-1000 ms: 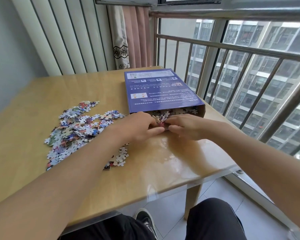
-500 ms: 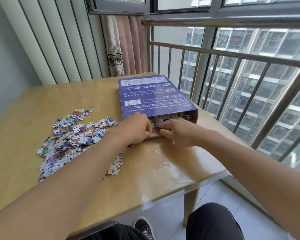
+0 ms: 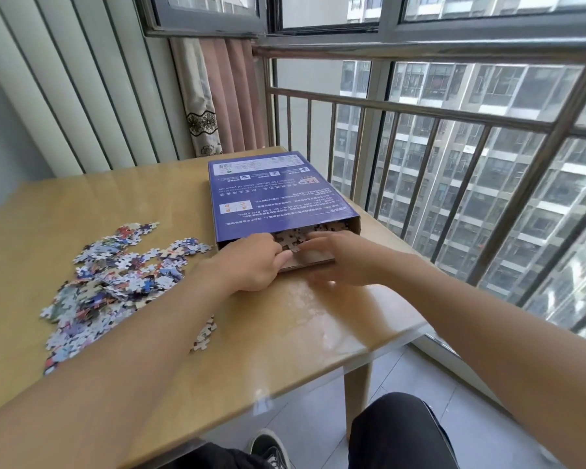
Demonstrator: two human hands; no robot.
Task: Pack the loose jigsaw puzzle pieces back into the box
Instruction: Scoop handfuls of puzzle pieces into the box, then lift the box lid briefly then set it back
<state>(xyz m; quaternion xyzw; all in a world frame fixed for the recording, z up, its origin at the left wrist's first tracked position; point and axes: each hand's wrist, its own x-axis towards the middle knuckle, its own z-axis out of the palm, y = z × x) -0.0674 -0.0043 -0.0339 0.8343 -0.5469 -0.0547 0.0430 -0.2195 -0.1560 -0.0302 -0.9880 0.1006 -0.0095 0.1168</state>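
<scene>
Both hands (image 3: pixel 251 262) now deeper in the box (image 3: pixel 278 198) mouth than before.

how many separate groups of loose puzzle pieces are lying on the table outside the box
2: a big pile left of the box, and a few pieces beside the left forearm. More may be hidden under that arm.

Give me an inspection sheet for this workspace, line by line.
Surface: glossy wooden table.
Job's things: blue puzzle box lying flat, near end open, pieces visible inside; big loose pile of pieces left of it; a few pieces by the left forearm.
Clutter: nothing seen.
Grippers: left hand and right hand at the box's open mouth, fingers on pieces there; whether any are gripped is unclear.
Cables: nothing seen.
Surroundings: metal window railing on the right, curtain behind, apartment blocks outside.
</scene>
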